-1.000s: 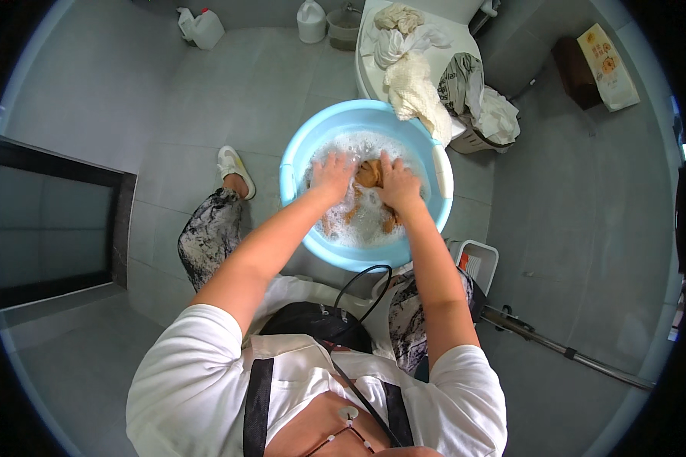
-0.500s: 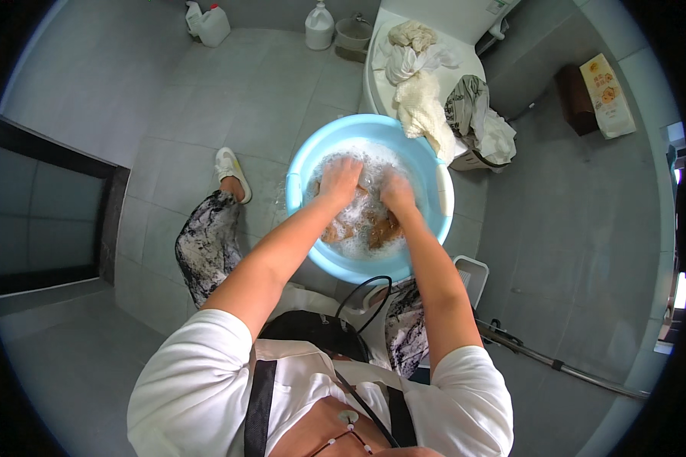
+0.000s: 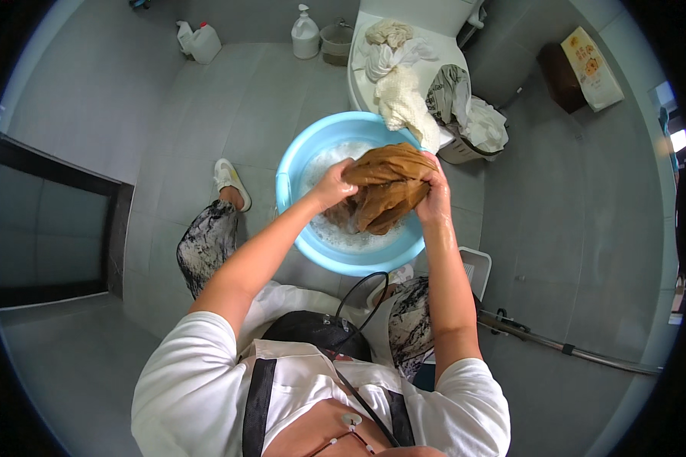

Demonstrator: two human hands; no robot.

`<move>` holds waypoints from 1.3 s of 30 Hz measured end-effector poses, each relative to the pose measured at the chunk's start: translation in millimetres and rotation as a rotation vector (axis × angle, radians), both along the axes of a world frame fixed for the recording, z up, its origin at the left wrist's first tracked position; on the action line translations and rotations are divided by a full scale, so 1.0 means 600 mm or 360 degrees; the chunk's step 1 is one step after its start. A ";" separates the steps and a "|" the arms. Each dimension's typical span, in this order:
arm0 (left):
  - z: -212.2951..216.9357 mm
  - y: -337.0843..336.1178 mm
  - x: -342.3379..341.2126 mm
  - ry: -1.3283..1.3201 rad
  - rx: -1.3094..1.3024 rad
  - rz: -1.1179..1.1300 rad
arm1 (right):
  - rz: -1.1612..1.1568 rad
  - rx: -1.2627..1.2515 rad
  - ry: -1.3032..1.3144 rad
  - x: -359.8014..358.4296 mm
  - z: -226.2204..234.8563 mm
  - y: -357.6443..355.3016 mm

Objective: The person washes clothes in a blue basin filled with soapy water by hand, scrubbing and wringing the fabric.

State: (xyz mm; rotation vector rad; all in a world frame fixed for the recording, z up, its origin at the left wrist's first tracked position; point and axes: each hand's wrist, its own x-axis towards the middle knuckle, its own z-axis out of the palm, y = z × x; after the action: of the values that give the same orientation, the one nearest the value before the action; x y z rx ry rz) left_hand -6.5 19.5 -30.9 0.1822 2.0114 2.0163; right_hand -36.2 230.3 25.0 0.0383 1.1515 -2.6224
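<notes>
A person's left hand (image 3: pixel 331 185) and right hand (image 3: pixel 434 199) are both gripping a wet brown garment (image 3: pixel 385 190), fingers closed on its opposite ends, lifting it above the soapy water in a light-blue basin (image 3: pixel 293 164) on the grey tiled floor (image 3: pixel 229 107).

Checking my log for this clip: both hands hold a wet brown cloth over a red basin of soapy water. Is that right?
Not quite. The basin is light blue, not red, as the head view shows. The left hand and right hand do hold the wet brown cloth over its soapy water.
</notes>
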 end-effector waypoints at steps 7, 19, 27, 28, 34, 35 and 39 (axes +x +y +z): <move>0.051 0.012 -0.001 -0.0597 0.1496 0.0246 | -0.0038 0.0907 0.0537 0.036 -0.010 -0.055; 0.053 0.047 -0.038 -0.0999 0.1111 0.0217 | -0.0496 0.2032 0.2390 0.064 -0.015 -0.094; 0.026 0.090 -0.016 -0.0700 0.0589 0.0825 | -0.0295 0.2211 0.1100 0.021 -0.013 -0.088; -0.026 0.081 -0.019 -0.0406 0.0356 0.0656 | -0.0224 0.2229 0.0767 0.005 -0.013 -0.079; 0.010 -0.002 -0.046 -0.0649 0.0150 0.0826 | -0.0109 0.2616 0.0827 -0.041 -0.065 -0.021; -0.025 -0.024 -0.057 -0.0581 0.0050 0.0815 | 0.0001 0.2655 0.0739 -0.038 -0.054 -0.028; -0.058 -0.015 -0.053 -0.0277 -0.0346 0.0550 | 0.0233 0.2555 0.0630 -0.041 -0.078 -0.033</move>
State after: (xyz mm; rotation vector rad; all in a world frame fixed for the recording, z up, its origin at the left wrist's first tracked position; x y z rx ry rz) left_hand -38.3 10.7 -65.8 -0.3983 2.2467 1.8972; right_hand -60.6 210.6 -21.9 -0.2343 2.8265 -0.9648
